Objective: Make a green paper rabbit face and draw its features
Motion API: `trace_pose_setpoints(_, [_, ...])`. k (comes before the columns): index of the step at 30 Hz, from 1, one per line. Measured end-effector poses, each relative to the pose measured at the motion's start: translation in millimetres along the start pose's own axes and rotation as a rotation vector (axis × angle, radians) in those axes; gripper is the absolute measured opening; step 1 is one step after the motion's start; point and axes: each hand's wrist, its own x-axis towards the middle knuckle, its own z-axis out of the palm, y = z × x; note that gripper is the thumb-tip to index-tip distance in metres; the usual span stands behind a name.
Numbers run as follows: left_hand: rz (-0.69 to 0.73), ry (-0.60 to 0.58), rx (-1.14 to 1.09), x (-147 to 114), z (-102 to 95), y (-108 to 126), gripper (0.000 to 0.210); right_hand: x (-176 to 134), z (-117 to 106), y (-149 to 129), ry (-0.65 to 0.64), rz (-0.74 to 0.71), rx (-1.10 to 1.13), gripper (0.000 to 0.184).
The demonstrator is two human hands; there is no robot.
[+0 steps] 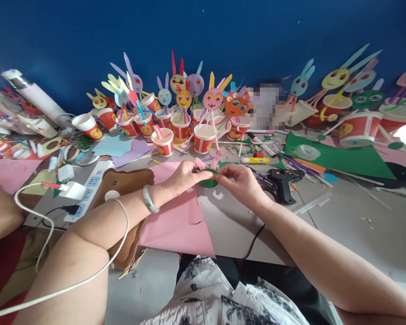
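Over the table's middle, my left hand (187, 178) pinches the left side of a green paper disc (209, 183). Two pink paper strips (200, 164) stick up at its upper edge like ears. The closed fingertips of my right hand (242, 183) press on the disc's right side, close to the left thumb. Fingers cover part of the disc, so I cannot tell how the strips join it. A sheet of pink paper (176, 225) lies under my left wrist. To the right of my right hand is a black hot glue gun (286, 186).
Paper cups (205, 137) with paper rabbit faces line the wall. A power strip (89, 192) and brown case (122, 185) lie left, and a white cable (123, 225) crosses my left arm. Right are green paper (341, 158) and a yellow marker (255, 160). Another person's arm (2, 207) shows left.
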Motion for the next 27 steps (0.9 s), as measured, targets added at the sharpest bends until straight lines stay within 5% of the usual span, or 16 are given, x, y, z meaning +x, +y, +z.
trace_pose_setpoints(12, [0.066, -0.036, 0.058, 2.7, -3.0, -0.5, 0.032, -3.3, 1.1, -4.6, -0.036, -0.034, 0.032, 0.022])
trace_pose_setpoints(17, [0.03, -0.129, 0.073, -0.4, -1.8, 1.6, 0.048, -4.6, -1.4, -8.0, 0.049, -0.064, 0.098, 0.023])
trace_pose_setpoints(27, [-0.004, -0.162, 0.122, -4.8, 3.3, 7.2, 0.041, -3.5, -0.9, 0.9, 0.065, -0.14, 0.067, 0.028])
